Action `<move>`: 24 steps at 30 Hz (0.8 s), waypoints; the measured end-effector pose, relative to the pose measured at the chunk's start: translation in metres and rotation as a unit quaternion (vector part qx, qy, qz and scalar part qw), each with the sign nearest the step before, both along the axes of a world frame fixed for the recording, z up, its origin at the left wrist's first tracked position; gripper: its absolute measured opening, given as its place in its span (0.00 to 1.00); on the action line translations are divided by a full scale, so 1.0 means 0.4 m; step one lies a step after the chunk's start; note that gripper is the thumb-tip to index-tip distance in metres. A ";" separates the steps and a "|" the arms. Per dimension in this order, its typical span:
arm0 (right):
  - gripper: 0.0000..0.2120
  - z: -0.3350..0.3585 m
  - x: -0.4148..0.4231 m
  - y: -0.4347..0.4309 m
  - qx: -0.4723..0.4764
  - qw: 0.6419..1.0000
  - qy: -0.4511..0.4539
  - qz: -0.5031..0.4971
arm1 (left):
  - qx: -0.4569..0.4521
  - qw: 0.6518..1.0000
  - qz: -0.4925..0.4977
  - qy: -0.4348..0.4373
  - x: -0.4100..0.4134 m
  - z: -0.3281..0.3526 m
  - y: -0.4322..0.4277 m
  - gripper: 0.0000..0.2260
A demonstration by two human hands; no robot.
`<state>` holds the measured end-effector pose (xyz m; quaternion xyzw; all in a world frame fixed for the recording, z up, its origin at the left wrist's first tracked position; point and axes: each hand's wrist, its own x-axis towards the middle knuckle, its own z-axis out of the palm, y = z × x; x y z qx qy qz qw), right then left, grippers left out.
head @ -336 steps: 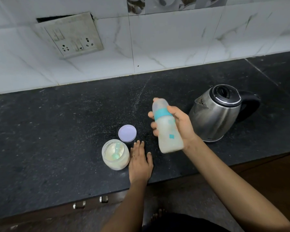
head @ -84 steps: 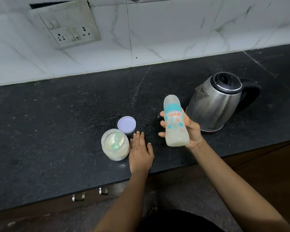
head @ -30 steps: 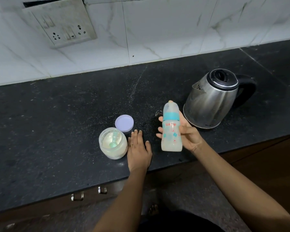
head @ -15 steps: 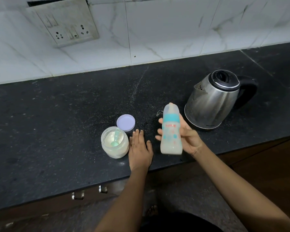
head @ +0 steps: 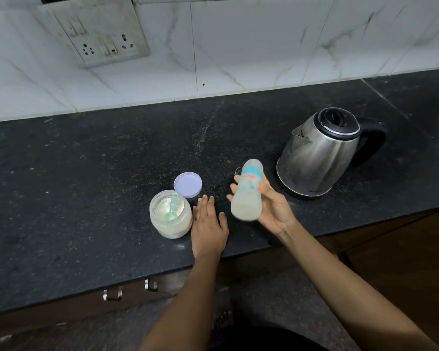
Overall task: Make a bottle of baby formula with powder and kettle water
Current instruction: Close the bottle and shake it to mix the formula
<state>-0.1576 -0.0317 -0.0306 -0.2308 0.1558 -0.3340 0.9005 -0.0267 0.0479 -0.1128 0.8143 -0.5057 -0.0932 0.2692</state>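
White milky mix is seen in the clear plastic baby bottle with a blue ring (head: pixel 247 196). It is held tilted in the curled fingers of the right hand (head: pixel 274 211), likely for shaking. The left hand (head: pixel 208 226) is laid flat for rest, fingers together, with the round see-through powder jar (head: pixel 173 229) just left of them.

Jar (head: pixel 170 217) left of bottle (head: pixel 247 192), kettle (head: pixel 319 153) right

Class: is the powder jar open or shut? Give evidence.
Open. The powder jar is uncovered, scoop showing inside; its lid lies beside it.
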 end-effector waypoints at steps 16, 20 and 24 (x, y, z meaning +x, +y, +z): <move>0.55 0.022 -0.010 -0.036 -0.035 0.992 0.122 0.013 | 0.011 1.000 0.000 0.007 -0.003 0.000 -0.001 0.22; 0.35 0.053 -0.002 -0.081 -0.106 0.977 0.183 -0.027 | 0.008 1.000 0.000 -0.001 -0.002 0.000 -0.003 0.22; 0.28 0.068 -0.001 -0.124 -0.260 0.928 0.262 -0.048 | 0.000 1.000 0.006 -0.005 -0.002 0.000 -0.003 0.23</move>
